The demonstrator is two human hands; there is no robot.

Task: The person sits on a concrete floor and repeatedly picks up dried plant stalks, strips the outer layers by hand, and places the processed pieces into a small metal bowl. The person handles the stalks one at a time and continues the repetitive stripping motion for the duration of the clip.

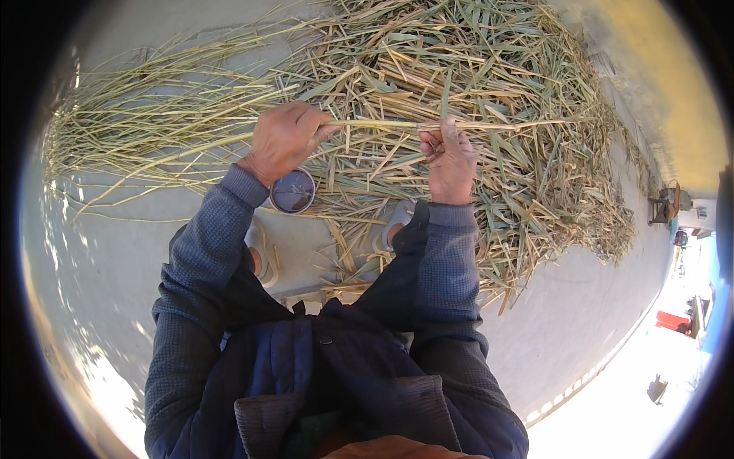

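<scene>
A pale yellow-green plant stalk point(375, 123) runs level between my hands, with a dry, leafy end reaching out to the right. My left hand point(289, 137) is closed around the stalk, palm down. My right hand point(450, 155) pinches it between thumb and fingers near a joint, where dry sheath strips show. Beneath both hands lies a large heap of cut leaves and dry sheaths point(516, 201). Long thin stalks point(166, 109) are spread out on the left. Just below my left wrist stands a round container point(292, 190) with dark contents.
My shod feet rest on the concrete floor point(579, 310) on either side of some loose scraps point(344, 252). A yellow wall point(659, 86) bounds the right side. Farther off at right are a machine-like object point(665, 206) and a red object point(672, 322).
</scene>
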